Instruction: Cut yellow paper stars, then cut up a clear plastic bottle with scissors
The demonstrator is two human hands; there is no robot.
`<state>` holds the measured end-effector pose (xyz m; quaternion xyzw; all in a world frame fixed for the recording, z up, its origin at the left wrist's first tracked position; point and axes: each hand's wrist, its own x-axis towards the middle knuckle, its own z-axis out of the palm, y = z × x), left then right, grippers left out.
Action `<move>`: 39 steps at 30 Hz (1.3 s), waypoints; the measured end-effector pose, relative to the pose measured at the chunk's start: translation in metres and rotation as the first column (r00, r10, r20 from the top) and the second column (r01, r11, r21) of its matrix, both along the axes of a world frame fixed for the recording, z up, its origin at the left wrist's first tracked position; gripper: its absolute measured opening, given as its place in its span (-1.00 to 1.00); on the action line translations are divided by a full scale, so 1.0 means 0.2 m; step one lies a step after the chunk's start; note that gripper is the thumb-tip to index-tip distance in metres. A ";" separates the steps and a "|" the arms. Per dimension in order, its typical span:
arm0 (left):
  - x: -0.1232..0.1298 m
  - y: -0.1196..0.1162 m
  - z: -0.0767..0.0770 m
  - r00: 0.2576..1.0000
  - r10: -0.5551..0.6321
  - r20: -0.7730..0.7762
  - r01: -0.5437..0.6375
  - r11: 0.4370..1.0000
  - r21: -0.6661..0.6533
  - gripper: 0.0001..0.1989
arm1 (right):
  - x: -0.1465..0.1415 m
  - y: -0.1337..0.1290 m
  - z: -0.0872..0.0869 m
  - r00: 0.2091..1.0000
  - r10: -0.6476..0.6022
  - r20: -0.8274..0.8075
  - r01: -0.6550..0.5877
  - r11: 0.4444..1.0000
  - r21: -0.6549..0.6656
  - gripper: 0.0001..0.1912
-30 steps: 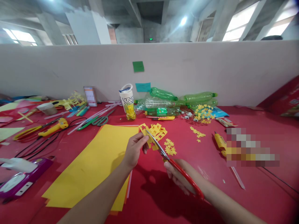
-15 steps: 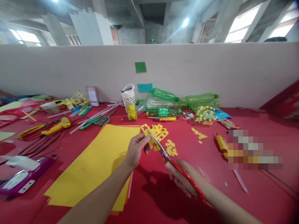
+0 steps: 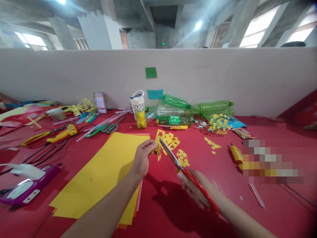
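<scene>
Scissors (image 3: 199, 187) above table (image 3: 168, 218), apart from paper edge (image 3: 135, 202)

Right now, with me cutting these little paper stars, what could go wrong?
The blades of the red-handled scissors are very near the fingers of your left hand, which pinch the yellow paper piece, so a close cut could nick a fingertip. The small cut-out stars lie loose by your right hand, and a sweep of it might scatter them. They also sit near the pile of yellow scraps, so the two could get mixed.
</scene>
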<state>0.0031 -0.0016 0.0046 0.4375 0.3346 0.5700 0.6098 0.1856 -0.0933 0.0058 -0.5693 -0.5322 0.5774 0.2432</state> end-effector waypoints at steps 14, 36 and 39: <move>0.00 -0.06 0.03 0.942 -0.002 -0.335 0.083 0.970 0.227 -0.64 | 0.01 0.01 -0.05 0.983 -0.166 -0.076 0.168 0.986 0.013 -0.42; 0.03 -0.03 0.02 0.991 0.130 0.013 -0.130 0.992 -0.003 -0.74 | -0.04 -0.03 0.01 0.992 -0.123 0.034 0.123 0.992 0.017 -0.47; 0.03 -0.02 0.03 0.991 0.128 0.042 -0.127 0.992 -0.015 -0.78 | -0.04 -0.03 0.00 0.995 -0.090 0.046 0.089 0.996 0.024 -0.47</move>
